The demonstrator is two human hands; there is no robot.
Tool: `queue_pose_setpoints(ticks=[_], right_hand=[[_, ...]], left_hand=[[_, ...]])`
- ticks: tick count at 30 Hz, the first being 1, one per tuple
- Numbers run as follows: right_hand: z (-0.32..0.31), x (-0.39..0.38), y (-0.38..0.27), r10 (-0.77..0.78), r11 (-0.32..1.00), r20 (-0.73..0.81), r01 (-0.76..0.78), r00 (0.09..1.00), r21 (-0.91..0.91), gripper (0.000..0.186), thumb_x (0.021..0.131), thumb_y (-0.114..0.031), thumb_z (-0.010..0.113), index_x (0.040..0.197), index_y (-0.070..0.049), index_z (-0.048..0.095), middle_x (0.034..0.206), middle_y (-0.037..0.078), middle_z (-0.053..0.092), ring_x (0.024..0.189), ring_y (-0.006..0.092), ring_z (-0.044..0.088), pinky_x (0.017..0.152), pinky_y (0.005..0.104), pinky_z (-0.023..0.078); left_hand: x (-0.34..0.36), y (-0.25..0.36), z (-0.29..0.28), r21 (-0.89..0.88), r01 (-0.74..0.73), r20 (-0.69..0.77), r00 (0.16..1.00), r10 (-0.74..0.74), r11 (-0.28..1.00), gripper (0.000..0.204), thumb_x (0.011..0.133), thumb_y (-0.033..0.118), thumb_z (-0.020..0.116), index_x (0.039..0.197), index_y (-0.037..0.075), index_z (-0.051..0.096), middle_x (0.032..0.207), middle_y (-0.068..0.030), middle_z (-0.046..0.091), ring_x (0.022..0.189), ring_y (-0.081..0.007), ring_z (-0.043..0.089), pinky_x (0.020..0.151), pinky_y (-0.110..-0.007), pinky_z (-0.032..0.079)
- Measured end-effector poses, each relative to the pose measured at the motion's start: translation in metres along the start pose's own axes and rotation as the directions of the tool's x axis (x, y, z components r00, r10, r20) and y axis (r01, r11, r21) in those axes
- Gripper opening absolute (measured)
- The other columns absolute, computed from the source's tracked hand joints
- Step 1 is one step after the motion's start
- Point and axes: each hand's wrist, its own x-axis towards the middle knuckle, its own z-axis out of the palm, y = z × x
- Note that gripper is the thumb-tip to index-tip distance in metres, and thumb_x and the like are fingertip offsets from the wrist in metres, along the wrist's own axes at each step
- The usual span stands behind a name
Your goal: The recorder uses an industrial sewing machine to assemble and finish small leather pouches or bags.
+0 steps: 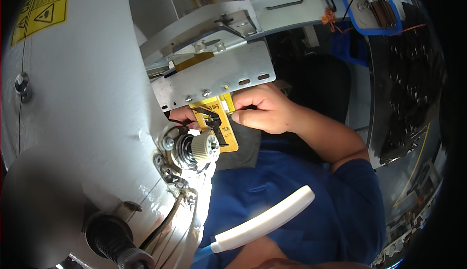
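**Yellow plate between left hand and right hand**

Long axis slants from far left to near right. The right hand, its thumb and forefinger curled, meets the right edge; the left, partly hidden, is at the left edge. Neither grip can be confirmed.

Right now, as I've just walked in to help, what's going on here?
A person in a blue shirt is working at a yellow plate beside a slotted metal bracket, near a white machine. The right hand is at the plate's right edge; whether it grips anything is unclear. The left hand, mostly hidden, is at the left edge.
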Motion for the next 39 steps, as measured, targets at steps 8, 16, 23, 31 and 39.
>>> queue_pose_setpoints(ticks=[8,16,23,31,39], right_hand=[[-0.001,0.000,0.003,-0.030,1.000,-0.002,0.030,1.000,0.003,0.014,0.082,-0.013,0.067,0.083,0.001,0.067,0.072,0.017,0.063,0.062,0.0288,0.060,0.059,0.0369,0.045],[0.000,-0.001,0.003,-0.046,0.999,-0.024,0.047,0.999,0.019,0.012,0.082,-0.011,0.066,0.084,0.001,0.067,0.072,0.017,0.064,0.061,0.0282,0.060,0.059,0.0361,0.046],[0.001,0.002,0.002,-0.039,0.999,-0.012,0.040,0.999,0.013,0.012,0.081,-0.010,0.066,0.082,0.001,0.066,0.072,0.018,0.064,0.061,0.0302,0.060,0.058,0.0367,0.045],[0.003,-0.001,0.004,-0.071,0.997,-0.043,0.070,0.997,-0.014,0.011,0.083,-0.010,0.067,0.086,0.001,0.068,0.074,0.017,0.064,0.064,0.0298,0.063,0.060,0.0363,0.047],[0.004,-0.002,0.006,-0.118,0.992,-0.078,0.114,0.990,-0.053,0.011,0.084,-0.010,0.067,0.089,-0.001,0.070,0.075,0.016,0.066,0.066,0.0297,0.064,0.061,0.0362,0.048]], left_hand=[[0.001,-0.002,0.001,-0.029,0.008,0.058,0.998,-0.007,1.000,0.008,0.093,0.003,0.069,0.098,-0.003,0.066,0.112,-0.0202,0.069,0.102,-0.0267,0.066,0.095,-0.041,0.050],[0.005,0.010,0.013,-0.015,0.018,0.072,0.997,-0.017,1.000,0.009,0.097,0.006,0.066,0.094,-0.002,0.063,0.111,-0.0229,0.068,0.100,-0.0273,0.066,0.094,-0.043,0.049],[0.002,0.004,0.005,-0.012,0.030,0.098,0.995,-0.028,0.999,0.010,0.099,0.008,0.065,0.098,-0.001,0.063,0.115,-0.0207,0.067,0.105,-0.0283,0.064,0.095,-0.043,0.048],[0.013,0.005,0.000,-0.008,0.013,0.246,0.969,-0.011,1.000,0.008,0.100,0.008,0.063,0.101,-0.001,0.063,0.118,-0.0202,0.066,0.109,-0.0286,0.062,0.096,-0.044,0.047],[0.012,-0.003,0.003,-0.026,-0.019,0.157,0.987,0.023,0.999,0.011,0.099,0.006,0.064,0.108,0.000,0.064,0.120,-0.0191,0.066,0.112,-0.0283,0.061,0.096,-0.042,0.048]])
